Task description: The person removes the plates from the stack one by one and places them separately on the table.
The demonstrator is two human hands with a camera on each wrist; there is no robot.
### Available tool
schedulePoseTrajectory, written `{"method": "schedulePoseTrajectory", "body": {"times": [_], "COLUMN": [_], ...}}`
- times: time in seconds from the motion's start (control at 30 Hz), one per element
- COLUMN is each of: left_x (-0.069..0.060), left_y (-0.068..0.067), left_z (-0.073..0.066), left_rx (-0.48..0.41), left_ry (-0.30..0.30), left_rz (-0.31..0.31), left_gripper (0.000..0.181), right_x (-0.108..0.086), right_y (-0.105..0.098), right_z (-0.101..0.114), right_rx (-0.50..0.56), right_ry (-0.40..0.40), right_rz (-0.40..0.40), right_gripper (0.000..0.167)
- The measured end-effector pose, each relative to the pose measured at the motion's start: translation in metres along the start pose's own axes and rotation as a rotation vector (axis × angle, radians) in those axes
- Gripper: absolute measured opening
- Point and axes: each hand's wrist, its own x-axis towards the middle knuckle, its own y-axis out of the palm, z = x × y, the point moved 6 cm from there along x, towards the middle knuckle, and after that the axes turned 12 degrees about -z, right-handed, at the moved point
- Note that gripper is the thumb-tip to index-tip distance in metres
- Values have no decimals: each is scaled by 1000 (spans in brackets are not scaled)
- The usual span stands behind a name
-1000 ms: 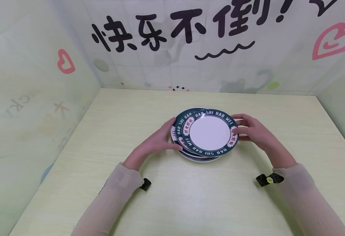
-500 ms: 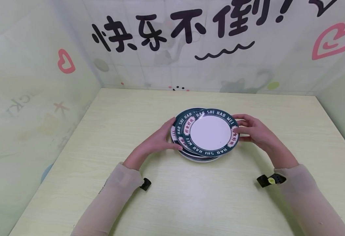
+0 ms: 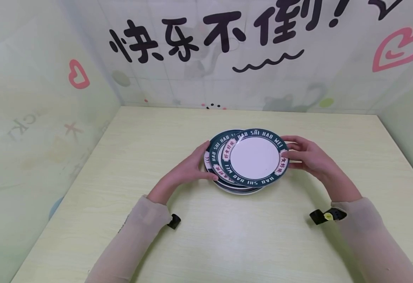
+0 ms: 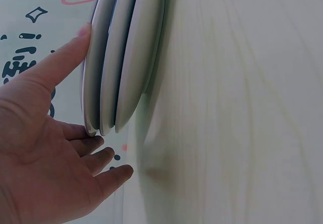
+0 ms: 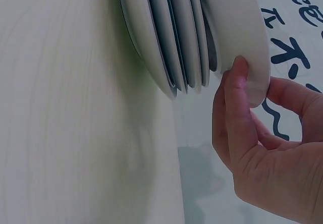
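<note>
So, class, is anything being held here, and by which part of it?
The right hand pinches the top plate by its right rim. The left hand touches the plates below at their left edge, with no clear grip.

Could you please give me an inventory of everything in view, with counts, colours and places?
Top plate: one, white with dark green rim, overlapping the stack, offset right
Plates beneath: several, exact count unclear, white and dark green, stacked on the table
Table: one, pale wood-grain, under the plates
Back wall: one, whitish, behind the table
Large characters: four, black, on the back wall
Hearts: two, pink, left and back walls
Side walls: two, pale green, left and right
Wrist devices: two, black, at the cuffs
Sleeves: two, beige, on the forearms
Left hand: one, bare, against the stack's left edge
Right hand: one, bare, pinching the top plate's right rim
</note>
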Motion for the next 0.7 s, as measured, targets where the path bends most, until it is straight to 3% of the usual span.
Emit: {"method": "schedulePoseTrajectory", "body": {"times": [0.7], "left_x": [0], "left_y": [0], "left_z": [0], "left_rx": [-16], "left_ry": [-5], "left_rz": [0], "left_gripper": [120], "right_x": [-2], "right_y": [-12], "right_z": [7], "right_rx": [138], "right_ry": [-17], "right_rz": [-11], "right_gripper": [51]}}
